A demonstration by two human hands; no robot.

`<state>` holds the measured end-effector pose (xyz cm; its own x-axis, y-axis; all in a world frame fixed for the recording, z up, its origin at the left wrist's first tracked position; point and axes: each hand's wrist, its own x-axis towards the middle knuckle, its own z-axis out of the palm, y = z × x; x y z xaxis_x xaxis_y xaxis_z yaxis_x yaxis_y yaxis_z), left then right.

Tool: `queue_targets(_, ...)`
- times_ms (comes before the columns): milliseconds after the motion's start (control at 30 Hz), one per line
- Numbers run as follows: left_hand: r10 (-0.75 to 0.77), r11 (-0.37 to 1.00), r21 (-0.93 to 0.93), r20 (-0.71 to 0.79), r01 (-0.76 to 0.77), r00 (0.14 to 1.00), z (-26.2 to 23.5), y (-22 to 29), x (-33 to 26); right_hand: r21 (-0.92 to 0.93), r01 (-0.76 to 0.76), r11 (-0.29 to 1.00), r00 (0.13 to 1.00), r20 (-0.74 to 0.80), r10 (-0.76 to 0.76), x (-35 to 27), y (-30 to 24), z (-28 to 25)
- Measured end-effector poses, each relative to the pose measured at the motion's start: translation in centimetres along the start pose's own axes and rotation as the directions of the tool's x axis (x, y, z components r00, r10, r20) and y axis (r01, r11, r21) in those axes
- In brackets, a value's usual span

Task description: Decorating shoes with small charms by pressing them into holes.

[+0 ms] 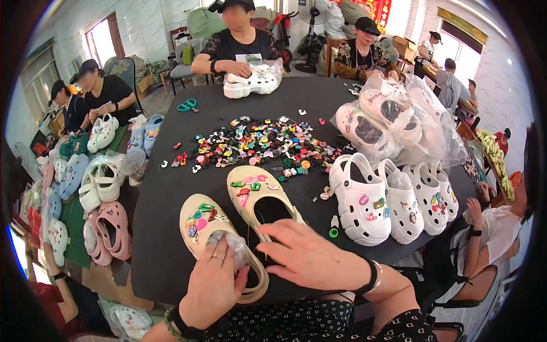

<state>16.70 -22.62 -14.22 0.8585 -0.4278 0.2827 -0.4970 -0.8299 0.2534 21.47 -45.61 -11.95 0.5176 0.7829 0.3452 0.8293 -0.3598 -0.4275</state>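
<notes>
Below the dark tabletop's [162, 239] near edge, letter-like white marks pattern our clothing [279, 319]. Our left hand's [208, 285] grip is closed on crumpled clear plastic [239, 251] at the left beige clog's [222, 227] opening; our right hand's [319, 259] grip is open, fingers parted beside the right beige clog [288, 202]. Both toes point away from us, long axes slanting left. Beyond lie colourful charms [256, 142]; farther, we see a gold-lettered red hanging [380, 8] on a pale wall [142, 17].

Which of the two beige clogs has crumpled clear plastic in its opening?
The left beige clog, where the left hand touches the clear plastic. The right beige clog shows only a dark interior.
</notes>
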Motion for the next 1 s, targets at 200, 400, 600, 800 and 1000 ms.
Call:
queue_targets(200, -0.061, 0.998, 0.018, 0.069, 0.060, 0.996, -0.8, 0.0, -0.1, -0.434, -0.283, 0.855, 0.907, 0.170, 0.386, -2.9, 0.9, -1.5)
queue_targets(400, -0.072, 0.997, -0.021, 0.132, 0.075, 0.989, -2.0, -0.6, -0.8, 0.009, -0.373, 0.928, 0.926, 0.075, 0.371, -3.0, 1.5, 1.0)
queue_targets(600, -0.046, 0.978, 0.207, 0.212, 0.002, 0.976, -5.3, -6.2, -3.8, 0.162, -0.273, 0.948, 0.961, 0.001, 0.277, -0.6, -3.0, 6.1)
queue_targets(800, -0.017, 0.961, 0.276, 0.119, -0.016, 0.993, -8.2, -11.6, -5.9, 0.488, -0.091, 0.868, 0.994, -0.013, 0.111, 3.5, -7.5, 12.6)
queue_targets(1000, -0.105, 0.994, 0.012, 0.028, 0.105, 0.994, -6.0, -13.0, -7.2, 0.501, -0.145, 0.853, 0.989, 0.082, 0.120, 4.7, -8.7, 13.2)
